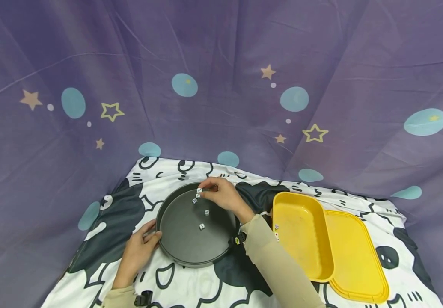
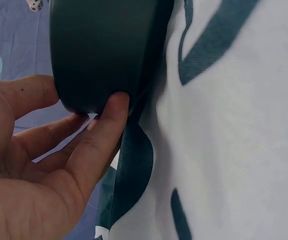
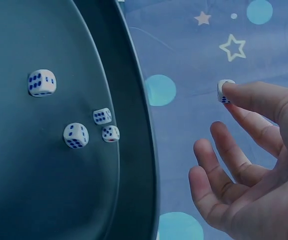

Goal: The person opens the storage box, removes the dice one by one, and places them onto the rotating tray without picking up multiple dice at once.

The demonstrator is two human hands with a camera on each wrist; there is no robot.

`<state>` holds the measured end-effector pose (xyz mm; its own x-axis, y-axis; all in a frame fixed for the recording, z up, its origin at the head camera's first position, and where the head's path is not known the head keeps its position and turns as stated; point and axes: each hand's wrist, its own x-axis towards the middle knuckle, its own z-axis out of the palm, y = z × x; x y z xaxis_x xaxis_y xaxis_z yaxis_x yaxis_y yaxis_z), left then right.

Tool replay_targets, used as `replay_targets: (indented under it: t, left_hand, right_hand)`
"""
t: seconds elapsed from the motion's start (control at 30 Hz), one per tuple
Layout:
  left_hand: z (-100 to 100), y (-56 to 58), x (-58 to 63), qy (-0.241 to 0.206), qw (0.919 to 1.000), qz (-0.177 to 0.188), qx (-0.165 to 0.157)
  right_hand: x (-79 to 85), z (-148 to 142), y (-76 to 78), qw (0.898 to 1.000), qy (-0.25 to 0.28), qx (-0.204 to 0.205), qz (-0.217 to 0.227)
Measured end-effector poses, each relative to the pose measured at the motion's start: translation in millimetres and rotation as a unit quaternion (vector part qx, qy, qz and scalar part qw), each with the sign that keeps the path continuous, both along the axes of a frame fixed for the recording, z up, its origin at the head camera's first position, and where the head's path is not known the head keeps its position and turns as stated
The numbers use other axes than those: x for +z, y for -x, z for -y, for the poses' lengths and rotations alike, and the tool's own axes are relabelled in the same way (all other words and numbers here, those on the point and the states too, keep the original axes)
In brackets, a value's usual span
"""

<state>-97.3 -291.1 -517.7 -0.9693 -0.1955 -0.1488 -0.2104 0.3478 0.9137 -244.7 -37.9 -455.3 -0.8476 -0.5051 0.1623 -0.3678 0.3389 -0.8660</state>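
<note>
Between thumb and index finger my right hand [image 1: 223, 194] pinches a white die [image 3: 225, 91], held above the far side of a round dark pan [image 1: 179, 244]. The other fingers of that hand are spread and bent in the right wrist view. Inside the pan lie several more dice: one die [image 3: 42, 83] shows six blue pips, another die [image 3: 76, 135] sits close to a pair of dice [image 3: 102, 116] by the pan's wall. My left hand [image 1: 138, 250] grips the pan's near-left side, thumb at the rim and fingers against the outer wall.
To the right stands a yellow plastic box [image 1: 302, 267] with a few dice [image 1: 277, 227] along its left side, partly behind my right sleeve. Its yellow lid [image 1: 358, 256] lies flat beside it. A black-and-white patterned cloth [image 1: 190, 284] covers the surface; a purple curtain [image 1: 221, 115] hangs behind.
</note>
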Motion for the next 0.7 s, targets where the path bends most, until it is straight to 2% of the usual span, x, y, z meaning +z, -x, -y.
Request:
replay_targets:
  t: [0.37, 0.7]
  left_hand:
    - [-0.4, -0.3, 1.6, 0.003, 1.0, 0.003, 0.001]
    - [0.1, 0.0, -0.5, 0.006, 1.0, -0.001, 0.001]
  right_hand:
    - [-8.5, 4.5, 0.1, 1.0, -0.005, -0.002, -0.008]
    - [-6.1, 2.6, -0.3, 1.0, -0.009, 0.002, 0.0]
